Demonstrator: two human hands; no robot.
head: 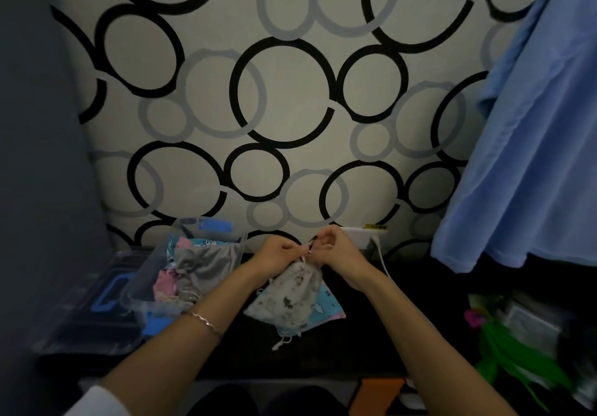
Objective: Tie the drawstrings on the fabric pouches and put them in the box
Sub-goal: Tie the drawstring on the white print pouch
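On the dark tabletop (323,354) our pale printed pouch (290,291) lies atop a blue pouch (328,307). Our left hand (277,254) and right hand (339,251) pinch its drawstring (304,258) at the neck. Just left, a clear box (143,272) holds more pouches (203,264).

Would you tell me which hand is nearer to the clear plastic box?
Left. The left hand is just right of the box; the right hand is farther right.

Knot unclear: drawstring (310,247) too small to read; blue pouch (328,302) mostly hidden under white pouch (290,296); green clutter (504,341) at right blurred; orange object (376,394) cut off below.
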